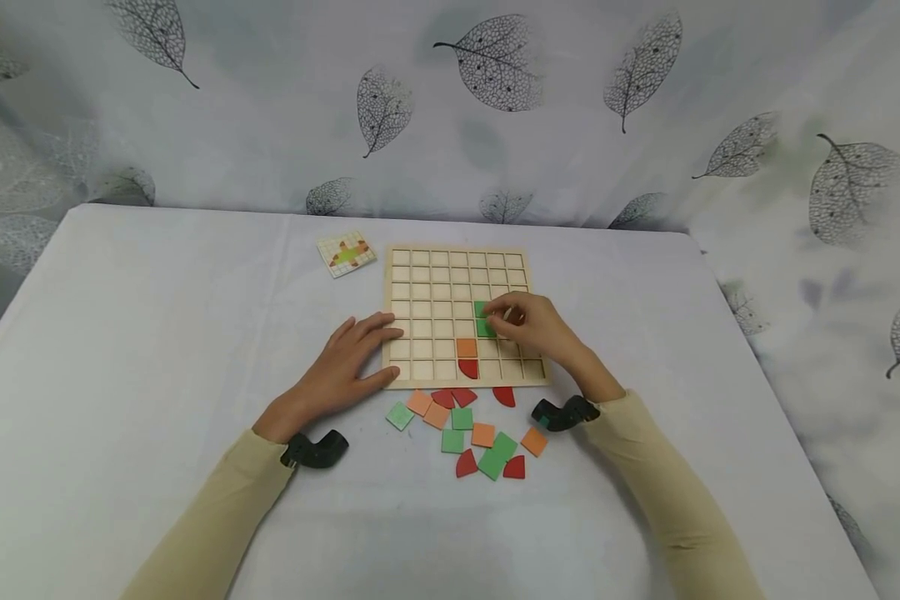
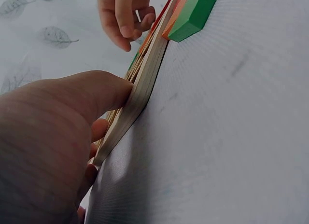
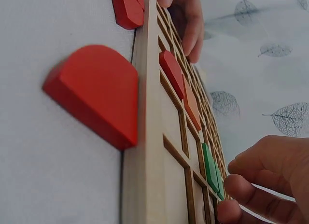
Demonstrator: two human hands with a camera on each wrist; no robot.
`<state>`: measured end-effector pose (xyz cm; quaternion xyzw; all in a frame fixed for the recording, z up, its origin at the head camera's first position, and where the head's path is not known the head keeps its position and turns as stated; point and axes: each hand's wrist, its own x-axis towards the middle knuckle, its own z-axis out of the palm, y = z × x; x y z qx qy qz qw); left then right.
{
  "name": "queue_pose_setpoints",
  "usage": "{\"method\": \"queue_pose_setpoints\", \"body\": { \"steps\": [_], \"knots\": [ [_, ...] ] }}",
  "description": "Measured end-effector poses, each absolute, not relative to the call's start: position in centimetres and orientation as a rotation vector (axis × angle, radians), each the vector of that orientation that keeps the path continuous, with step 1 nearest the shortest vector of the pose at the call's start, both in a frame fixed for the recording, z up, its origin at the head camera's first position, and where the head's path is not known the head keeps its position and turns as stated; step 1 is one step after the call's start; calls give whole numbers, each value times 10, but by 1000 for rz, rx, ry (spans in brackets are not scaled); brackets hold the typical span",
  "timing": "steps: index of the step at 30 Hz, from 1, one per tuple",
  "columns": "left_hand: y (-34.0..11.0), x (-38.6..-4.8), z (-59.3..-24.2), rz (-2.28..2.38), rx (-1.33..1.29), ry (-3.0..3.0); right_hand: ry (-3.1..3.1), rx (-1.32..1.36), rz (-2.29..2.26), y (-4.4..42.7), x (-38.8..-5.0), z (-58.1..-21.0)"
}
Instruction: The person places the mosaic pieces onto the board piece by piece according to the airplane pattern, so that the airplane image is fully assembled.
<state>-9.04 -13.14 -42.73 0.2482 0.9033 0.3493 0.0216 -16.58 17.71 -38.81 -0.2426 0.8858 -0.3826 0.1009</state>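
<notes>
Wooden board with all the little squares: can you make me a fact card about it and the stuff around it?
Board: wooden grid on a white tablecloth
In the grid: two green pieces, one orange square, one red rounded piece
Left hand: rests on the board's left edge
Right hand: at the green pieces; can't tell if it grips one
Loose pieces: green, orange, red, mostly below the board
Picture card: beside the far left corner

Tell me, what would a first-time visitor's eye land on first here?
Probably the bright red, orange and green pieces scattered on the white tabletop, on the person's side of the wooden grid board. Next come the hands: the left hand rests on the board's left edge, and the right hand is at two green squares in the grid. A small patterned card lies by the board's far left corner.
</notes>
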Motion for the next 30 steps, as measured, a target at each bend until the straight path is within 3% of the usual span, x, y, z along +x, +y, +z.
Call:
{"method": "queue_pose_setpoints", "body": {
  "steps": [30],
  "knots": [
    [-132, -90, -428, 1094, 767, 2792, 2392, -1111, -1155, 173, -143, -392]
  ]
}}
